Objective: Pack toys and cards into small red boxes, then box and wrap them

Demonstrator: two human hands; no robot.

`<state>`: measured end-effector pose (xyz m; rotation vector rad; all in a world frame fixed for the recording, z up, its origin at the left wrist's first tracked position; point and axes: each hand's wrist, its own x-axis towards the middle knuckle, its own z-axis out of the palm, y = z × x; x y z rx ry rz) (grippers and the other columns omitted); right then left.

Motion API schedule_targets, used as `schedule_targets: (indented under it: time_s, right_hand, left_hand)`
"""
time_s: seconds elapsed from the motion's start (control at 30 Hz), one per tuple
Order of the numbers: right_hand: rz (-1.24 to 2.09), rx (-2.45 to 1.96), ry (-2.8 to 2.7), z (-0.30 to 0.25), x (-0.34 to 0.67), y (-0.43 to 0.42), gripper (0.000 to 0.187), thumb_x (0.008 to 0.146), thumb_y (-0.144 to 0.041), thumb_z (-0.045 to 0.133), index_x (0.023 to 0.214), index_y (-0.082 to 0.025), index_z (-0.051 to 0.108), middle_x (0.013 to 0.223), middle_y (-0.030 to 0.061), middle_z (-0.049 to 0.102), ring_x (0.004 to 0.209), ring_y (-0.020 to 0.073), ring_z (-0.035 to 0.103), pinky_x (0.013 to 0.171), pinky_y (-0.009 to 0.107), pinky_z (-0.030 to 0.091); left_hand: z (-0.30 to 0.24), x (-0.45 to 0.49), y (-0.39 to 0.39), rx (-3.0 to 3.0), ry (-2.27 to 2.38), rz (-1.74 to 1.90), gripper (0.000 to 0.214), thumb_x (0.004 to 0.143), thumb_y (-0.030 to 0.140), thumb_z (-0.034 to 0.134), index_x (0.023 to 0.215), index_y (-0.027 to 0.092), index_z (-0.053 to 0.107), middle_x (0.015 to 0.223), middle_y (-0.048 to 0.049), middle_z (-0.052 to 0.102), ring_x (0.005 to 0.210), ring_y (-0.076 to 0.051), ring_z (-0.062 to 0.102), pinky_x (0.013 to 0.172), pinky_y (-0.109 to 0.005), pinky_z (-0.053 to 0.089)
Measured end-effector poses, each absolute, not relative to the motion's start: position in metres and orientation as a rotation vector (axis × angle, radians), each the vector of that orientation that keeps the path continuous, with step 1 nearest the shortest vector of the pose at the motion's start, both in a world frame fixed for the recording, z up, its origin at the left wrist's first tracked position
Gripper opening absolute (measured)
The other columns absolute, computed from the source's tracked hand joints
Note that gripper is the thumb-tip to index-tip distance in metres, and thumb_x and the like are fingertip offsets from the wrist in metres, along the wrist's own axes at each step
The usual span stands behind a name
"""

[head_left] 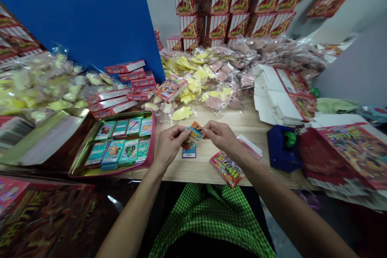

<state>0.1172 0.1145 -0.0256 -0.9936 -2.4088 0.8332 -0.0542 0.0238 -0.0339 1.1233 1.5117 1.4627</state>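
My left hand [169, 145] and my right hand [220, 136] meet above the wooden table [242, 129], both pinched on a small stack of colourful cards [193, 135]. The cards are held a little above the table, fanned slightly. Directly below them a single blue-edged card [189, 152] lies flat on the wood. A shiny red foil packet [227, 168] lies at the table's front edge, under my right wrist. To the left sits a pink-rimmed metal tin [79, 165] with several piles of teal cards [121, 145] in rows.
Flat red boxes [121, 84] are stacked behind the tin. Bagged yellow and pink toys [211, 76] cover the back of the table. Folded white cartons [281, 96] and a blue tape dispenser [281, 149] stand right. Red cartons [236, 0] tower behind, and a blue board [90, 12] rises at left.
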Motion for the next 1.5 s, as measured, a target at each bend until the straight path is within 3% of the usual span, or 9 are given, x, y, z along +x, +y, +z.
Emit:
schedule_targets:
  time_s: [0.17,0.37,0.5,0.8,1.03,1.13,1.27,1.33,1.5]
  right_hand:
    - [0.822,-0.988,-2.193,-0.01,0.162,0.125,0.01,0.091,-0.019,0.053,0.086,-0.018,0.062,0.069,-0.001,0.064,0.061,0.0144,0.056,0.057,0.024,0.036]
    - [0.251,-1.341,-1.985,0.005,0.236,0.142,0.013,0.082,-0.014,0.052,0.079,-0.02,0.063,0.069,0.0023,0.066,0.061,0.0185,0.057,0.061,0.028,0.038]
    - [0.127,-1.307,-1.925,0.004,0.265,0.144,0.017,0.084,-0.015,0.048,0.089,-0.019,0.064,0.079,0.0065,0.07,0.068,0.0218,0.063,0.065,0.03,0.042]
    - [-0.043,-0.906,-2.179,0.016,0.241,0.115,0.017,0.091,-0.01,0.046,0.088,-0.021,0.058,0.08,0.0055,0.062,0.081,0.0232,0.057,0.075,0.035,0.045]
    - [0.091,-0.779,-2.168,0.006,0.226,0.085,0.026,0.099,-0.018,0.048,0.124,-0.017,0.055,0.139,0.0191,0.052,0.13,0.0336,0.05,0.105,0.053,0.044]
    - [0.292,-0.718,-2.091,-0.018,0.22,0.083,0.026,0.099,-0.011,0.044,0.123,-0.021,0.05,0.116,0.0121,0.061,0.11,0.0259,0.063,0.091,0.041,0.055]
    - [0.302,-0.528,-2.101,-0.032,0.208,0.09,0.025,0.099,-0.006,0.041,0.115,-0.021,0.052,0.106,0.0109,0.061,0.103,0.0243,0.064,0.082,0.035,0.057]
    - [0.314,-0.482,-2.145,-0.028,0.206,0.095,0.02,0.099,-0.007,0.043,0.106,-0.022,0.054,0.109,0.0113,0.06,0.106,0.0251,0.062,0.084,0.037,0.056]
    - [0.493,-0.553,-2.082,-0.016,0.21,0.103,0.036,0.097,-0.01,0.05,0.129,-0.023,0.045,0.109,0.0069,0.059,0.079,0.0165,0.061,0.067,0.028,0.056]
  left_hand:
    - [-0.041,0.003,0.058,1.076,1.485,1.591,0.056,0.076,0.049,0.077,0.117,0.021,0.052,0.063,0.0083,0.055,0.055,-0.014,0.054,0.056,-0.025,0.045]
    - [-0.055,0.082,0.064,1.618,1.821,0.879,0.105,0.056,0.059,0.087,0.139,0.013,0.041,0.138,-0.0256,0.054,0.133,-0.045,0.049,0.108,-0.06,0.04]
    - [-0.053,0.102,0.059,1.764,1.886,0.49,0.084,0.06,0.049,0.084,0.127,0.014,0.046,0.127,-0.0213,0.057,0.122,-0.045,0.055,0.103,-0.059,0.043]
    - [-0.049,0.072,0.039,1.692,1.771,1.245,0.1,0.064,0.042,0.082,0.143,0.021,0.024,0.133,-0.0156,0.054,0.118,-0.034,0.06,0.1,-0.051,0.051]
    - [-0.074,0.06,0.043,1.745,1.858,1.696,0.123,0.071,0.051,0.086,0.16,0.019,0.006,0.144,-0.0217,0.042,0.135,-0.038,0.046,0.108,-0.056,0.046]
    - [-0.077,0.05,0.041,1.82,1.765,1.799,0.106,0.078,0.048,0.082,0.159,0.022,0.019,0.135,-0.0172,0.05,0.123,-0.032,0.055,0.098,-0.049,0.053]
    - [-0.065,0.038,0.036,1.793,1.676,1.9,0.016,0.1,0.032,0.056,0.109,0.022,0.064,0.109,-0.0069,0.062,0.103,-0.021,0.062,0.089,-0.034,0.053]
    - [-0.057,0.035,0.034,1.644,1.615,1.93,0.021,0.104,0.028,0.049,0.089,0.021,0.063,0.095,-0.0031,0.063,0.092,-0.017,0.063,0.083,-0.028,0.052]
    - [-0.049,0.032,0.029,1.302,1.336,1.975,0.03,0.101,0.031,0.057,0.132,0.028,0.057,0.095,-0.0003,0.065,0.082,-0.013,0.063,0.075,-0.023,0.052]
